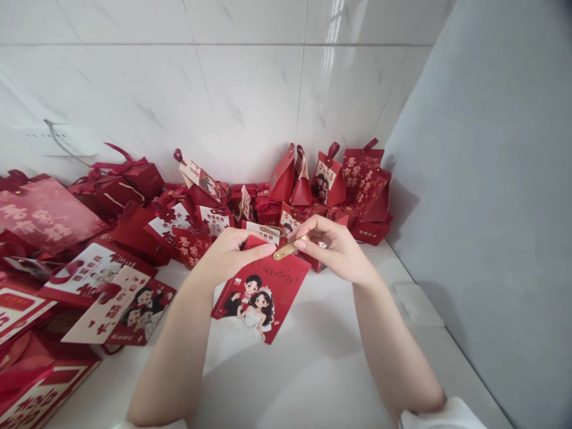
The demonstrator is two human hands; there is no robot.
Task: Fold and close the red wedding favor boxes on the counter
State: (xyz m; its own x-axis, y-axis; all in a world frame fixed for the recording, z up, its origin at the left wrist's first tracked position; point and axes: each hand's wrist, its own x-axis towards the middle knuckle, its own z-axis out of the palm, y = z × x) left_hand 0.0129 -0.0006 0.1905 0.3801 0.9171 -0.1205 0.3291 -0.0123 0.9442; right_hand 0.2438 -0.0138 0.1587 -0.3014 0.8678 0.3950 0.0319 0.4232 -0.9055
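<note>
In the head view my left hand (227, 256) grips the upper left edge of a red card (286, 286), thumb on its front. A cartoon bride and groom and a line of writing are printed on the card, which hangs tilted above the white surface. My right hand (337, 250) pinches a short gold strip (285, 249) between thumb and fingers. The strip lies across the card's top edge, its near end close to my left thumb. Whether the strip is joined to the card is unclear. The fingers behind the card are hidden.
Red gift boxes (328, 179) with ribbon loops crowd the white surface (290, 381) along the tiled wall (250, 101). More boxes and cards (111, 304) lie piled at the left. A grey panel (491, 196) stands on the right.
</note>
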